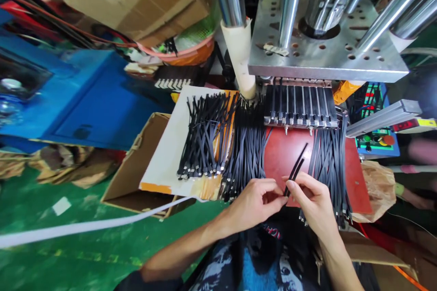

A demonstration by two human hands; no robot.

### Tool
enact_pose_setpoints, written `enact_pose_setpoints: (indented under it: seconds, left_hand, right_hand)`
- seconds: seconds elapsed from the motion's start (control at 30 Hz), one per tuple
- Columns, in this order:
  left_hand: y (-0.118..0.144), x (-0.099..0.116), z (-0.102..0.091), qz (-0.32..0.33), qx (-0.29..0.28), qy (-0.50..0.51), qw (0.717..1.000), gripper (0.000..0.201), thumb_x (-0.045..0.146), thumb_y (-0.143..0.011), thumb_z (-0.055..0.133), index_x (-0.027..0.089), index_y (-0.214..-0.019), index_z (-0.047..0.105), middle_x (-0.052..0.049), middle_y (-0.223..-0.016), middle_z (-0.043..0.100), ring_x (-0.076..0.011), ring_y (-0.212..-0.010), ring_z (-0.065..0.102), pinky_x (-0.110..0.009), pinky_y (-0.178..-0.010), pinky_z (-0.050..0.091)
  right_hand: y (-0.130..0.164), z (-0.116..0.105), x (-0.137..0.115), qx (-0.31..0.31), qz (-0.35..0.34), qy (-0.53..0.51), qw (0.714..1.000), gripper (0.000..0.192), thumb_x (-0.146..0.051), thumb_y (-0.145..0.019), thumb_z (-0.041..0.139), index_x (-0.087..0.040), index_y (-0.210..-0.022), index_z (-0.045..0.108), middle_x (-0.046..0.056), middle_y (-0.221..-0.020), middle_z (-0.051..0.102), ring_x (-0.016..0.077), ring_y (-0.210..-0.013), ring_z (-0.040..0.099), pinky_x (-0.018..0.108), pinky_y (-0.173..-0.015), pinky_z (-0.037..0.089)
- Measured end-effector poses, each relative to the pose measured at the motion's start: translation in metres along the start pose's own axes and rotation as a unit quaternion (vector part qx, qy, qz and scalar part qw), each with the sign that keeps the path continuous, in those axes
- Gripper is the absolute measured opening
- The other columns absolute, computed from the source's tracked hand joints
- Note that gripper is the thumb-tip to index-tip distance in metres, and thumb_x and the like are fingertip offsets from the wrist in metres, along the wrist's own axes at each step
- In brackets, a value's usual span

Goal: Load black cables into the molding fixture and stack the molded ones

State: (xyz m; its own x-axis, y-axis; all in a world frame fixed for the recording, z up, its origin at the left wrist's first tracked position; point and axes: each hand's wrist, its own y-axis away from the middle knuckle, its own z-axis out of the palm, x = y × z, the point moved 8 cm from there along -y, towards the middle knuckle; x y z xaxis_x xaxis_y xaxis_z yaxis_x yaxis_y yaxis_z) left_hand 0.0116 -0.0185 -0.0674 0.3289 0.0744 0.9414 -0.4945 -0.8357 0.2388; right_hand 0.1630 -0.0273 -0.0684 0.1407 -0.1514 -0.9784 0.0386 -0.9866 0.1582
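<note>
My left hand (257, 202) is closed, its thumb and fingers pinching the lower end of the short flat black cables (295, 169). From the other side, my right hand (310, 198) grips the same cables between thumb and fingers. Their upper ends stick up, slightly apart; the lower ends are hidden by my fingers. Beneath my hands lies a red board (285, 152). Piles of similar black cables with metal ends flank it: a middle pile (247, 143) by my left hand and a right pile (327, 159) by my right. Another cable pile (205, 136) rests on a white board (164, 159).
A slotted mould block (300, 104) holding several cables sits under the press's steel plate (327, 61). Steel columns (292, 4) rise above. A control panel (378, 141) stands right, near brown paper (377, 188). An open cardboard box (134, 182) is at left. A pink basket (180, 54) stands behind.
</note>
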Motion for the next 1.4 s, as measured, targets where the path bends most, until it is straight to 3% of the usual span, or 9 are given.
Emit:
enact_pose_setpoints:
  seconds: [0.03, 0.13, 0.33, 0.63, 0.9, 1.03, 1.17, 1.23, 1.4]
  left_hand:
    - [-0.005, 0.004, -0.006, 0.008, 0.003, -0.004, 1.0, 0.014, 0.03, -0.093, 0.071, 0.017, -0.091, 0.075, -0.002, -0.083, 0.068, -0.0134, -0.071, 0.059, -0.026, -0.066, 0.046]
    - [-0.031, 0.024, -0.031, 0.056, 0.031, 0.047, 0.997, 0.041, 0.037, -0.091, 0.076, 0.017, -0.126, 0.073, -0.009, -0.114, 0.07, -0.0145, -0.082, 0.066, -0.025, -0.066, 0.052]
    - [-0.075, 0.05, -0.052, 0.099, 0.011, 0.114, 0.988, 0.021, 0.032, -0.096, 0.07, 0.014, -0.094, 0.081, -0.008, -0.094, 0.077, -0.0164, -0.085, 0.067, -0.027, -0.078, 0.053]
    - [-0.072, 0.043, -0.046, 0.079, -0.033, 0.179, 0.98, 0.019, 0.033, -0.092, 0.078, 0.014, -0.093, 0.079, -0.005, -0.086, 0.073, -0.0135, -0.072, 0.067, -0.024, -0.068, 0.054]
    - [-0.06, 0.064, -0.049, 0.209, 0.008, 0.028, 0.978, 0.01, 0.023, -0.097, 0.073, 0.015, -0.095, 0.079, -0.006, -0.093, 0.076, -0.0162, -0.085, 0.07, -0.028, -0.079, 0.055]
    - [-0.068, 0.075, -0.063, 0.295, 0.101, -0.075, 0.947, 0.01, 0.022, -0.1, 0.072, 0.016, -0.095, 0.078, -0.006, -0.095, 0.078, -0.0192, -0.099, 0.071, -0.034, -0.096, 0.055]
    - [-0.115, 0.063, -0.105, 0.276, 0.274, -0.169, 0.906, 0.009, 0.022, -0.099, 0.072, 0.018, -0.097, 0.08, -0.011, -0.131, 0.071, -0.0253, -0.133, 0.061, -0.047, -0.122, 0.043]
    - [-0.153, 0.053, -0.119, 0.241, 0.296, -0.211, 0.9, 0.007, 0.022, -0.097, 0.074, 0.019, -0.097, 0.08, -0.012, -0.139, 0.068, -0.0278, -0.136, 0.06, -0.05, -0.123, 0.041]
    - [-0.213, 0.043, -0.138, 0.192, 0.316, -0.246, 0.896, 0.016, 0.022, -0.102, 0.066, 0.016, -0.114, 0.075, -0.014, -0.122, 0.076, -0.029, -0.126, 0.067, -0.048, -0.118, 0.047]
  right_hand:
    - [-0.001, 0.001, 0.0, 0.011, -0.013, 0.008, 1.0, 0.035, -0.046, -0.099, 0.069, -0.021, -0.075, 0.072, 0.001, -0.076, 0.064, 0.0154, -0.066, 0.056, 0.028, -0.06, 0.045]
    - [-0.001, 0.006, 0.002, 0.019, -0.035, 0.036, 0.999, 0.034, -0.042, -0.099, 0.07, -0.021, -0.072, 0.069, -0.001, -0.069, 0.058, 0.0145, -0.063, 0.05, 0.028, -0.059, 0.04]
    - [0.002, 0.011, 0.008, -0.013, -0.038, 0.069, 0.997, 0.034, -0.039, -0.101, 0.067, -0.022, -0.072, 0.067, 0.0, -0.072, 0.06, 0.0157, -0.065, 0.052, 0.029, -0.06, 0.041]
    - [-0.012, 0.002, -0.004, 0.007, -0.064, 0.055, 0.996, 0.021, -0.035, -0.101, 0.068, -0.023, -0.088, 0.079, 0.001, -0.081, 0.065, 0.0161, -0.073, 0.055, 0.03, -0.064, 0.041]
    - [-0.022, 0.008, -0.002, 0.01, -0.065, 0.027, 0.997, 0.029, -0.036, -0.102, 0.067, -0.021, -0.077, 0.066, -0.002, -0.074, 0.055, 0.0136, -0.068, 0.046, 0.028, -0.062, 0.036]
    - [-0.013, 0.023, 0.024, -0.023, -0.012, 0.025, 0.999, 0.035, -0.041, -0.101, 0.068, -0.021, -0.074, 0.059, -0.003, -0.073, 0.054, 0.013, -0.067, 0.046, 0.027, -0.062, 0.037]
    - [0.002, 0.039, 0.042, -0.22, 0.075, 0.047, 0.971, 0.036, -0.047, -0.102, 0.064, -0.019, -0.08, 0.069, 0.0, -0.075, 0.065, 0.0151, -0.07, 0.057, 0.027, -0.062, 0.042]
    - [-0.015, 0.019, 0.025, -0.248, 0.064, 0.097, 0.962, 0.04, -0.051, -0.102, 0.064, -0.019, -0.08, 0.073, 0.0, -0.071, 0.065, 0.0148, -0.065, 0.056, 0.027, -0.059, 0.042]
    - [-0.136, -0.053, -0.063, -0.084, -0.08, 0.201, 0.973, 0.046, -0.06, -0.09, 0.077, -0.02, -0.07, 0.07, -0.002, -0.056, 0.058, 0.0118, -0.051, 0.047, 0.027, -0.051, 0.034]
